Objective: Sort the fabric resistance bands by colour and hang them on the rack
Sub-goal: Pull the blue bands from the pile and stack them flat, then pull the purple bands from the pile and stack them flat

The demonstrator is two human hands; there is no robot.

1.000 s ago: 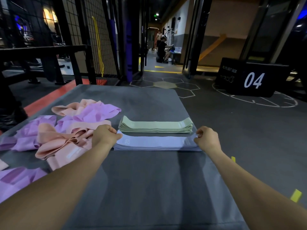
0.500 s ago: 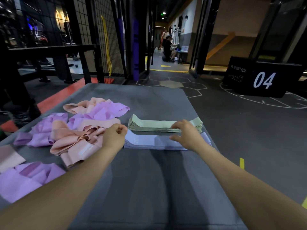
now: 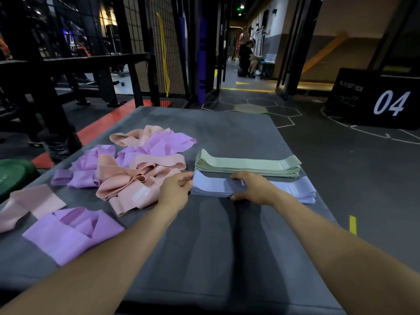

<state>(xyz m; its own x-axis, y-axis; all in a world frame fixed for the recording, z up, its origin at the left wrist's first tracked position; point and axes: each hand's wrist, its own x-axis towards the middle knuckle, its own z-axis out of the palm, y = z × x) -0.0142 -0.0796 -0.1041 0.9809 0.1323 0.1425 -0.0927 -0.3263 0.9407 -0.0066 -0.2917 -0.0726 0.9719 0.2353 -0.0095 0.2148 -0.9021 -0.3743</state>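
A flat stack of pale blue-grey bands [image 3: 293,190] lies on the grey mat [image 3: 227,258]. My left hand [image 3: 175,192] pinches its left end. Across the stack's middle my right hand [image 3: 252,188] grips it, thumb at the near edge and fingers over the far edge. Just behind lies a neat stack of light green bands [image 3: 247,163]. A loose heap of peach bands [image 3: 136,178] and lilac bands [image 3: 163,144] sits to the left. More lilac bands [image 3: 72,233] and a pink band [image 3: 29,205] lie at the near left.
A black wire-mesh rack [image 3: 159,53] with a hanging yellow band [image 3: 164,55] stands behind the mat. A black box marked 04 [image 3: 377,98] sits on the floor at right. A green weight plate [image 3: 13,173] is at the left edge. People sit far down the corridor.
My right hand has moved from the right end of the blue-grey stack to its middle and closed around it. The left hand stays at the left end.
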